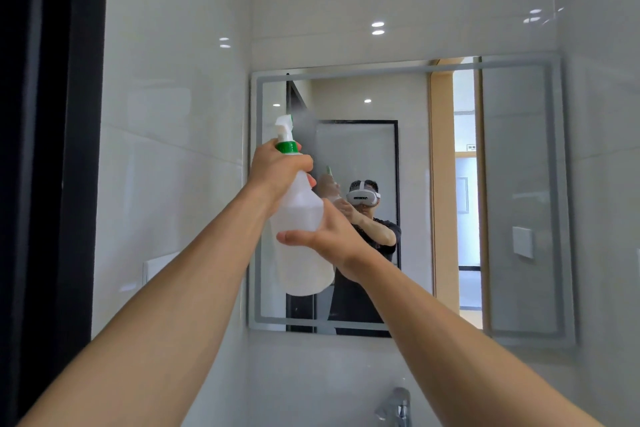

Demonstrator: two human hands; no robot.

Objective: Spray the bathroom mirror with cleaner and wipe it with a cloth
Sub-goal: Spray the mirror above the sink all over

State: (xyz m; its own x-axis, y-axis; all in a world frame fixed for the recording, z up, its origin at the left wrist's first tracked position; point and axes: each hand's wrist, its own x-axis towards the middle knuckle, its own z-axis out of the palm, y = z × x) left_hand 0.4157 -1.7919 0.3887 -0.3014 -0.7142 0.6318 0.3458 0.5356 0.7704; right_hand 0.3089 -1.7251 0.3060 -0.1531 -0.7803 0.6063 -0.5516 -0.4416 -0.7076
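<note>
Bottle position: spray bottle (300, 239) is held up in the air before the left part of the mirror (519, 184), over no surface.
Left hand: my left hand (277, 172) is wrapped round the neck just under the green collar (287, 147), fingers closed at the trigger.
Right hand: my right hand (329, 236) cups the body from the side, thumb laid across the front.
Handling: translucent plastic, I judge it light, slightly squeezable, slick if wet; neck and belly are the sound holds.
Axis: long axis near upright, top leaning a little left.
Nozzle: white head (284, 125) points at the glass; faint mist (304, 121) hangs beside it.
Cloth: none visible.
</note>
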